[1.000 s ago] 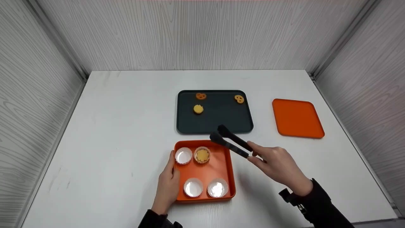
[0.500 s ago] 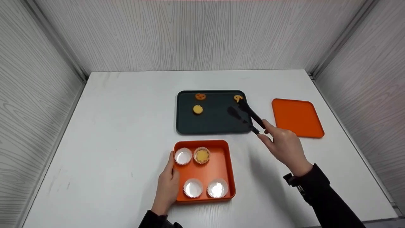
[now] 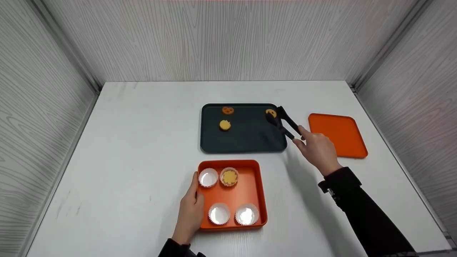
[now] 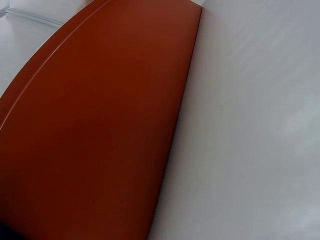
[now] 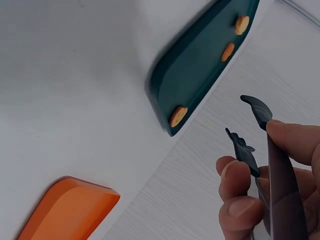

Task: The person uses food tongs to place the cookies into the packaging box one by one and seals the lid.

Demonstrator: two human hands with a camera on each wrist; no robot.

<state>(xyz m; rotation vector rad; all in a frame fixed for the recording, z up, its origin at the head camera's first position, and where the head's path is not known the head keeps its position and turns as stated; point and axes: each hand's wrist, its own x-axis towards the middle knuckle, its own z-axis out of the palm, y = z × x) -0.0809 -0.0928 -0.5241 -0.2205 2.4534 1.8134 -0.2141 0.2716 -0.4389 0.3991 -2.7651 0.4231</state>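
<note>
My right hand (image 3: 319, 151) grips black tongs (image 3: 288, 122) over the dark green tray's back right corner. The tongs are spread, their tips on either side of a pretzel-shaped biscuit (image 3: 271, 113) in the head view; whether they touch it I cannot tell. On the same tray (image 3: 246, 141) lie a browner pretzel-shaped biscuit (image 3: 227, 110) and a round yellow one (image 3: 225, 125). My left hand (image 3: 190, 210) holds the left wall of an orange box (image 3: 246, 192), thumb at the rim. Inside are several white paper cups, one (image 3: 229, 177) containing a yellow flower-shaped biscuit. Orange wall (image 4: 105, 115) fills much of the left wrist view.
To the right of the green tray lies a flat orange tray or lid (image 3: 337, 134), close to my right hand. Everything rests on a white table (image 3: 135, 142), with grey wood-grain panels (image 3: 221, 39) at the back and both sides.
My right hand has carried the tongs from near the box's back right corner to the biscuit at the green tray's back right. My left hand has stayed on the box.
</note>
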